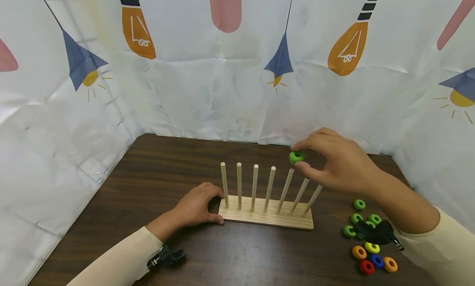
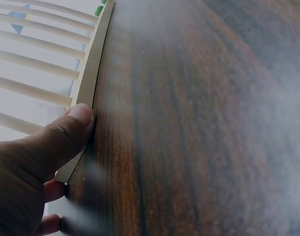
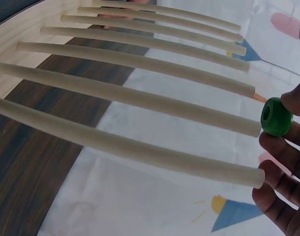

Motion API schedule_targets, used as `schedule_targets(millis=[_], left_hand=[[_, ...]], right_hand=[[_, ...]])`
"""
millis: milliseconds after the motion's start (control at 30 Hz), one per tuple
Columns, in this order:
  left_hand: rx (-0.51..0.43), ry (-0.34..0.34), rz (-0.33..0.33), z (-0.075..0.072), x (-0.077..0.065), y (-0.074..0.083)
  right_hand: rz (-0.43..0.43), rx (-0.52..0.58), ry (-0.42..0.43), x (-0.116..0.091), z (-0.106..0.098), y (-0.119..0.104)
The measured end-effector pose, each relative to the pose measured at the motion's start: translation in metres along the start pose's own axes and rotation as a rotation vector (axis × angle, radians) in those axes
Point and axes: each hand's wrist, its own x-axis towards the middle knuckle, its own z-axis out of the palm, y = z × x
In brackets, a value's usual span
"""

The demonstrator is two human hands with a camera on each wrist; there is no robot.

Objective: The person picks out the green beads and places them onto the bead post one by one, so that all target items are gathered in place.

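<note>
1. Nearest, below the right forearm: loose rings point(image 1: 363, 270) in red, blue, orange and yellow, with several green ones just beyond, on the dark tabletop point(image 1: 167, 162).
2. Left hand point(image 1: 196, 205): grips one end of the wooden peg rack point(image 1: 259, 216), thumb at the near edge, fingers round the far corner.
3. Peg rack, extending rightward from the left hand: flat base, seven upright pegs, no ring on any. Judged stiff and fairly light; the tall pegs could lever it over, so the base end seems a sound hold.
4. Right hand point(image 1: 335, 162), farther out and above the pegs at its end of the rack: pinches a green ring point(image 1: 295, 159) between thumb and fingertip, other fingers spread. Right wrist view puts the ring beside a peg tip; contact cannot be told.
5. Green ring, handling estimate: light, hard, unlikely to break. The glossy, rounded wall may slip or spin under pressure. Best hold: opposite sides of the outer rim, hole left uncovered.
6. Farthest, beyond both hands: printed white curtain point(image 1: 178, 100).
</note>
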Motion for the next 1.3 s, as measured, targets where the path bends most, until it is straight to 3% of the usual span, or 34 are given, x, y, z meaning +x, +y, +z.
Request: schedule_targets(millis=[833, 1300], left_hand=[[-0.001, 0.006, 0.024, -0.001, 0.0, 0.0], [-0.005, 0.006, 0.027, -0.001, -0.002, 0.001]], right_hand=[[-0.074, 0.071, 0.012, 0.018, 0.012, -0.009], [-0.065, 0.089, -0.005, 0.026, 0.02, -0.015]])
